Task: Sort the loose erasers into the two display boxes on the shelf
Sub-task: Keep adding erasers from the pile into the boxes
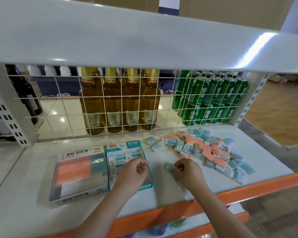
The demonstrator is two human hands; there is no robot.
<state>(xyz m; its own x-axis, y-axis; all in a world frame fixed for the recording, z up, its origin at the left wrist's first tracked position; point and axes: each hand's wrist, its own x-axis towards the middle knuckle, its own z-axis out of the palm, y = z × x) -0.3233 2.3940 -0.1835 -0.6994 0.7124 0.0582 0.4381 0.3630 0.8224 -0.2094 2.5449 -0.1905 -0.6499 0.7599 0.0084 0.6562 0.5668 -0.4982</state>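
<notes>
From the head camera, two display boxes sit side by side on the white shelf [15,194]. The grey box [79,176], to the left of the left hand [132,174], holds orange erasers in rows, with teal ones at its far right corner and pale ones nearest the person. The teal box [127,148] lies partly under the left hand and holds white-sleeved erasers.

The left hand hovers over the teal box, fingers loosely curled and holding nothing.

The right hand [186,170] pinches a teal eraser [169,168] at its fingertips; the eraser is blurred, so which way its long axis runs is unclear.

The loose eraser pile [213,150], mixed orange, teal and white, lies beyond and right of the right hand. Both forearms reach in from below.
</notes>
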